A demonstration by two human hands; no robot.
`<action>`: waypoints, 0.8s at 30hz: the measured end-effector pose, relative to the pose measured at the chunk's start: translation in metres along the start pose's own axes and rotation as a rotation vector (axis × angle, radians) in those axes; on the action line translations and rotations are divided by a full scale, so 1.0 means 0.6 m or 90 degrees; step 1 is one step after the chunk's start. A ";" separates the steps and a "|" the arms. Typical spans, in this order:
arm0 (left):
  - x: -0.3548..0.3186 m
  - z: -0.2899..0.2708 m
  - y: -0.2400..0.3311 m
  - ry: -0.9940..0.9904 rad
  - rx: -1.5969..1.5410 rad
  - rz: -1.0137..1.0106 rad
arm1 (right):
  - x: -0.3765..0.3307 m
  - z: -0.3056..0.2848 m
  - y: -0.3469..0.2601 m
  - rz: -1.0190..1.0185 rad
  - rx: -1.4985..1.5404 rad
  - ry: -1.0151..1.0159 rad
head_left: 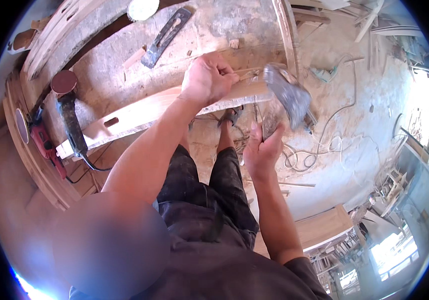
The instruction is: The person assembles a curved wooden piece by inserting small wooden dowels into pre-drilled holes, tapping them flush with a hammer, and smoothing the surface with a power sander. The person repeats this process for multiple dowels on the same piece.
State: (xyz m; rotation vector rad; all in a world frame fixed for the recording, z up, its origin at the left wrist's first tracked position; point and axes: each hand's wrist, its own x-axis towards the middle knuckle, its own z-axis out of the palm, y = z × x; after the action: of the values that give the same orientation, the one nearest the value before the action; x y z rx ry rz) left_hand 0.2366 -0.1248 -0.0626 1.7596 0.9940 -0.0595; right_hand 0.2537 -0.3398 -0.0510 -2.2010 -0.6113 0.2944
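My right hand [264, 152] grips the wooden handle of a hatchet [289, 95]. Its broad grey metal head is smeared by motion and hangs over the right end of a long pale wooden board [142, 112]. That board lies along the near edge of the workbench and has an oval slot toward its left end. Above the board's right part, my left hand [209, 77] is closed in a pinch. Whatever its fingertips may hold is too small to make out. Beyond that hand, a dark flat plane iron [167, 37] with a keyhole slot rests on the worn workbench [219, 25].
At the left lie a dark angle grinder [69, 112] with a reddish-brown sanding disc and a red grinder [43, 142]. A small wood block [234, 44] sits on the bench. Cables [319, 152] coil across the floor at right. Scrap wood [369, 25] is piled at the far right.
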 end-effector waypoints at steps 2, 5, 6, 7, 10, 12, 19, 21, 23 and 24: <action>0.003 0.000 -0.003 0.003 -0.017 0.018 | 0.006 0.011 0.017 0.056 -0.092 -0.120; -0.003 -0.001 -0.003 -0.010 0.016 -0.032 | 0.028 0.005 0.012 0.114 -0.115 -0.203; 0.000 -0.002 -0.009 -0.026 0.016 -0.032 | 0.031 0.000 0.009 0.099 -0.117 -0.201; -0.003 -0.001 -0.014 -0.015 0.001 0.013 | 0.027 -0.006 0.006 0.088 -0.122 -0.200; -0.011 -0.014 -0.032 0.060 0.021 0.154 | 0.009 -0.008 -0.009 0.048 -0.033 -0.099; -0.025 -0.025 -0.051 0.155 0.116 0.259 | 0.007 -0.001 -0.005 0.073 -0.128 -0.180; -0.058 -0.057 -0.101 0.276 0.252 0.288 | 0.032 -0.007 -0.016 -0.042 -0.103 -0.246; -0.054 -0.053 -0.096 0.277 0.248 0.286 | 0.020 -0.007 -0.006 -0.120 -0.081 -0.195; -0.055 -0.052 -0.098 0.286 0.242 0.284 | 0.012 -0.004 0.003 -0.110 -0.089 -0.199; -0.058 -0.052 -0.098 0.282 0.256 0.282 | 0.011 0.000 0.007 -0.060 -0.111 -0.227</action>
State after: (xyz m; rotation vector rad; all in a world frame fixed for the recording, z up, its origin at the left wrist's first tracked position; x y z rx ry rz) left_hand 0.1635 -0.1150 -0.0775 2.3963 0.9155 0.4578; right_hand 0.2608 -0.3388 -0.0545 -2.2931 -0.9643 0.6123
